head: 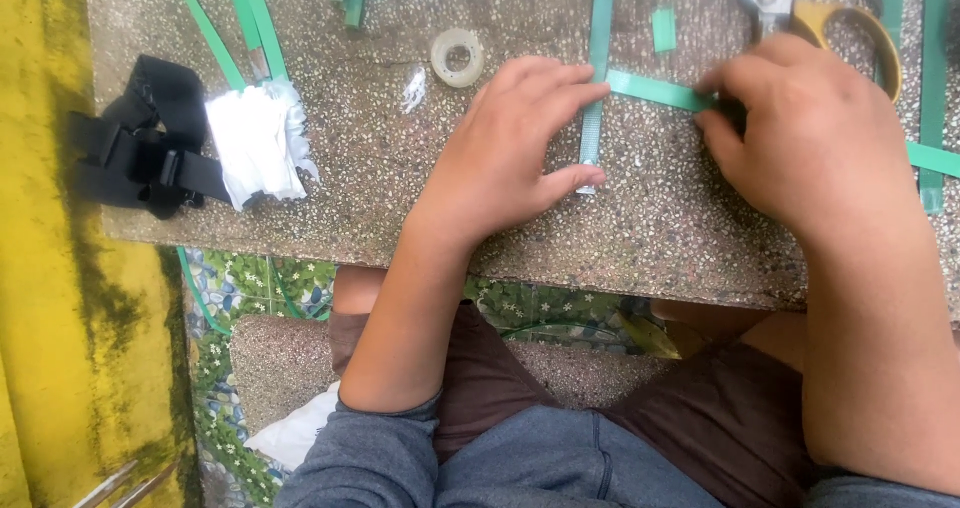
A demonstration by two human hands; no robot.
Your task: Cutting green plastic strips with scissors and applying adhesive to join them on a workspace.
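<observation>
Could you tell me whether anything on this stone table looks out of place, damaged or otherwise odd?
Nothing looks damaged or spilled. The left hand presses an upright green strip while the right hand lays a second strip across it. A crumpled white sheet by the black strap at the table edge looks untidy, as does one stray green offcut.

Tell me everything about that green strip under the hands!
The green strip is flat, narrow and looks like plastic strapping. It lies on the speckled stone table, crossing another green strip that runs up and down. The left hand touches one end with its fingertips; the right hand covers the other.
</observation>
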